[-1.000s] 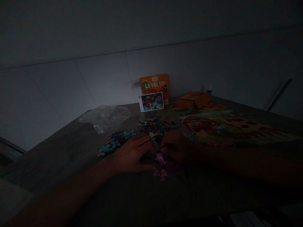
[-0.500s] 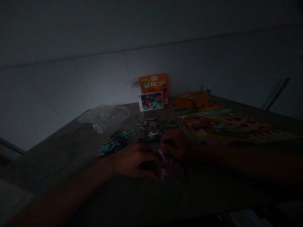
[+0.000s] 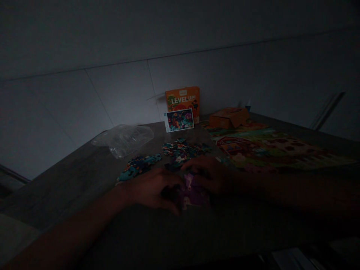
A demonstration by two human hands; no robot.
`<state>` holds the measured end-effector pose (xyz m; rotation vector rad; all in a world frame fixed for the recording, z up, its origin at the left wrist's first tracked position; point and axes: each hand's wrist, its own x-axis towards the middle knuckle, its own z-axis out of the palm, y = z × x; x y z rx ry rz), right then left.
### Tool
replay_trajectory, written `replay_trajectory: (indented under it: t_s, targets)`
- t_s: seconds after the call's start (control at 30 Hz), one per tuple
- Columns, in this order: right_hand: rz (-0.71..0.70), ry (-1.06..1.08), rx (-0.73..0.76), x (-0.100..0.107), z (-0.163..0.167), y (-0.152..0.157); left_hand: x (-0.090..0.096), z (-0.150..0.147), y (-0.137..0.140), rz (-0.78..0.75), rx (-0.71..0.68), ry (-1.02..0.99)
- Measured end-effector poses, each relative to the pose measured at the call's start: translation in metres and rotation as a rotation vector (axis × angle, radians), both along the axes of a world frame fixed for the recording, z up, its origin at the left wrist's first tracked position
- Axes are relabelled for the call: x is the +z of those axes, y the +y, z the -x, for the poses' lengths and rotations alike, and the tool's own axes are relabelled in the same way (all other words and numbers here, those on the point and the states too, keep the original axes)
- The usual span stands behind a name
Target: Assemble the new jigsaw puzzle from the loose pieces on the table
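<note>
On the grey tabletop in front of me lies a small section of joined purple jigsaw pieces (image 3: 195, 195). My left hand (image 3: 153, 189) grips its left edge, thumb toward me and fingers on the far side. Over its far right part is my right hand (image 3: 208, 172), its fingers curled onto the pieces. The picture is very dark, so the fingertips are hard to make out. Just beyond my hands is a heap of loose jigsaw pieces (image 3: 180, 150). A second heap of mostly blue pieces (image 3: 139, 165) sits past my left wrist.
A picture card (image 3: 180, 120) leans on an upright orange "LEVEL UP!" box (image 3: 183, 93) by the wall. Crumpled clear plastic (image 3: 131, 138) lies at left. At right, an assembled farm-scene puzzle (image 3: 270, 148) spreads out, with an orange box (image 3: 229, 118) at its far end.
The purple section has shifted slightly left and away from me. My right hand has moved a little left with fingers stretched farther across it; my left hand has slid slightly left.
</note>
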<state>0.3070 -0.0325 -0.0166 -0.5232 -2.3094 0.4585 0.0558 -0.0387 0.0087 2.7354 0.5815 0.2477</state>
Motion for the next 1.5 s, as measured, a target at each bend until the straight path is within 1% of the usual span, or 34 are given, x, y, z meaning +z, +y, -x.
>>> replay_trajectory:
  t_s: [0.1, 0.17, 0.23, 0.3, 0.4, 0.53, 0.7, 0.8, 0.93, 1.0, 1.2, 1.3, 1.4, 1.5]
  targets:
    - [-0.018, 0.002, -0.007, -0.001, 0.0, 0.001, 0.001, 0.006, 0.001, -0.016, 0.092, -0.013]
    - [-0.032, 0.026, -0.024, 0.0, 0.001, 0.001, 0.002, 0.006, 0.001, 0.003, 0.162, -0.112]
    - [-0.015, 0.027, -0.041, 0.002, 0.001, -0.001, 0.003, 0.002, -0.002, 0.074, 0.227, -0.267]
    - [0.031, 0.004, -0.046, 0.004, 0.002, -0.002, 0.003, -0.004, -0.005, 0.159, 0.282, -0.405]
    - [0.067, 0.002, -0.038, 0.005, 0.003, -0.003, 0.002, -0.013, -0.01, 0.269, 0.327, -0.518]
    - [0.066, 0.048, -0.037, 0.001, 0.006, -0.001, 0.001, -0.015, -0.011, 0.431, 0.345, -0.529]
    - [0.125, 0.111, -0.035, 0.002, 0.007, 0.0, 0.005, -0.01, -0.01, 0.534, 0.257, -0.377]
    - [0.106, 0.091, -0.067, 0.004, 0.007, 0.0, 0.005, -0.009, -0.008, 0.513, 0.232, -0.359]
    - [0.083, 0.097, -0.071, 0.003, 0.007, 0.001, 0.004, -0.008, -0.005, 0.37, 0.262, -0.328]
    - [0.087, 0.102, -0.075, 0.002, 0.007, 0.001, 0.004, -0.007, -0.004, 0.334, 0.27, -0.299]
    - [0.02, 0.093, -0.098, -0.001, 0.006, 0.003, 0.005, -0.008, -0.006, 0.444, 0.266, -0.277]
    - [0.002, 0.083, -0.094, -0.001, 0.005, 0.003, 0.007, -0.01, -0.006, 0.388, 0.264, -0.296]
    - [-0.01, 0.093, -0.062, -0.001, 0.005, 0.003, 0.009, -0.01, -0.006, 0.351, 0.304, -0.332]
    - [0.037, 0.083, -0.025, -0.001, 0.004, 0.003, 0.009, -0.01, -0.006, 0.329, 0.362, -0.392]
